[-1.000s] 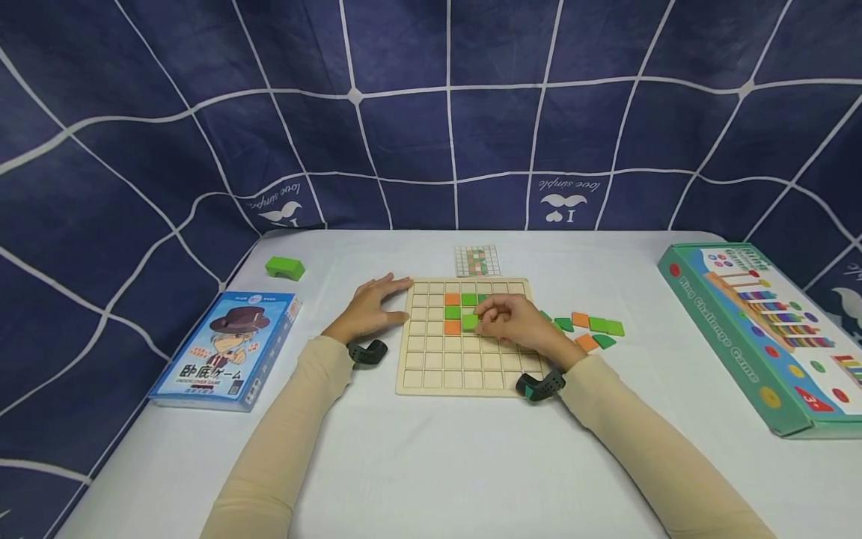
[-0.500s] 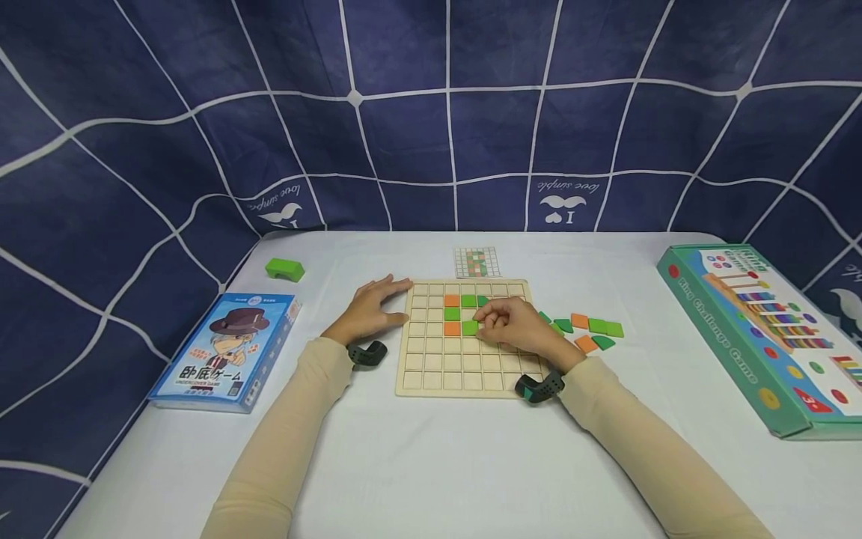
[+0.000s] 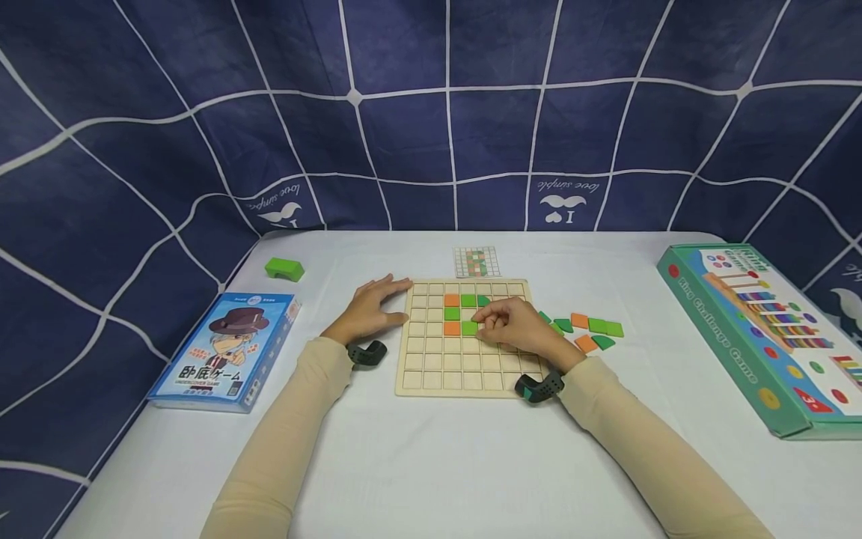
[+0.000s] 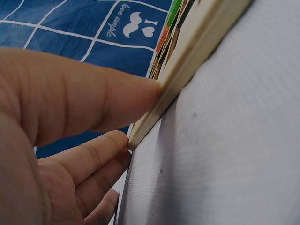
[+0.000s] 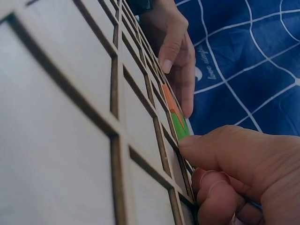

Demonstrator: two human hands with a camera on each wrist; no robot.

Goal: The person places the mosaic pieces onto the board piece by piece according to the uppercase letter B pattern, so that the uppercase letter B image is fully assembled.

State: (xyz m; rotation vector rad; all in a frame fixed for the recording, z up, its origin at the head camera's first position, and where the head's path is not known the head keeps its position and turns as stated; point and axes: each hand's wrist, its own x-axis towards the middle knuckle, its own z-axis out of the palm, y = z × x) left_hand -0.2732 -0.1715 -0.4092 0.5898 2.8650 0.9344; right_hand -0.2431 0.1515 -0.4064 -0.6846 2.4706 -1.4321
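A wooden grid board (image 3: 434,358) lies on the white table. Orange and green tiles sit in its upper middle cells, among them an orange square (image 3: 452,329) and a dark green piece (image 3: 483,300) partly behind my right hand. My right hand (image 3: 515,326) pinches the edge of a light green square tile (image 3: 469,328), which lies at the cell beside that orange square. In the right wrist view the thumb touches this tile, while the index fingertip is hidden. With fingers spread, my left hand (image 3: 367,308) rests thumb and fingertips against the board's left edge.
Several loose orange and green tiles (image 3: 586,343) lie right of the board, some partly behind the right hand. Behind the board is a small pattern card (image 3: 477,262). A blue game box (image 3: 225,352) and a green arch block (image 3: 285,269) are left; a Ring Challenge Game box (image 3: 761,337) is right.
The light green tile has come down slightly toward the front and now lies flatter at its cell, with the right fingers lower beside it. My left hand stays at the board's edge.
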